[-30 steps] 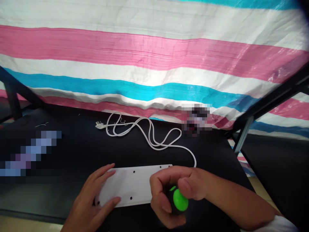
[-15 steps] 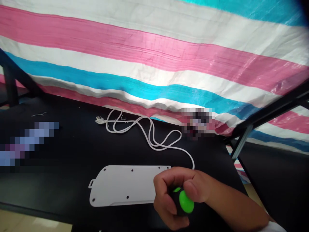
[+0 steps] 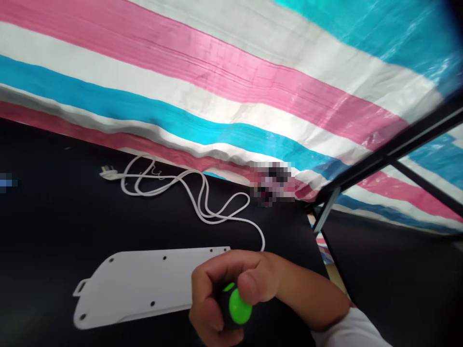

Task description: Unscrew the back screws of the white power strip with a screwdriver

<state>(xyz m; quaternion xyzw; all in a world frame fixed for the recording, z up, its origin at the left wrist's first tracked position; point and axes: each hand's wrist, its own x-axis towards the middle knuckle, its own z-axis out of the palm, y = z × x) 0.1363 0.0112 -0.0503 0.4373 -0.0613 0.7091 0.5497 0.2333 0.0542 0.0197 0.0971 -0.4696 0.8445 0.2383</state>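
My right hand comes in from the lower right, its fingers wrapped around a screwdriver with a black and green handle. The handle's rounded green end faces me; the hand hides the shaft and tip. Behind and beneath the hand lies a white power strip, its underside up, with several dark screw holes showing. The hand covers the strip's right end, and I cannot tell whether the tool touches it. From that end a white cord runs in loose loops to a plug. My left hand is out of view.
The black tabletop carries the strip and cord. Striped plastic sheeting hangs along the back edge. A black metal frame with a brace stands at the right. Blurred-out items lie at the back right and far left.
The view has swung to the right, so the strip, cord and hand appear farther left and slightly tilted. My right hand keeps its grip on the screwdriver over the strip's right end.
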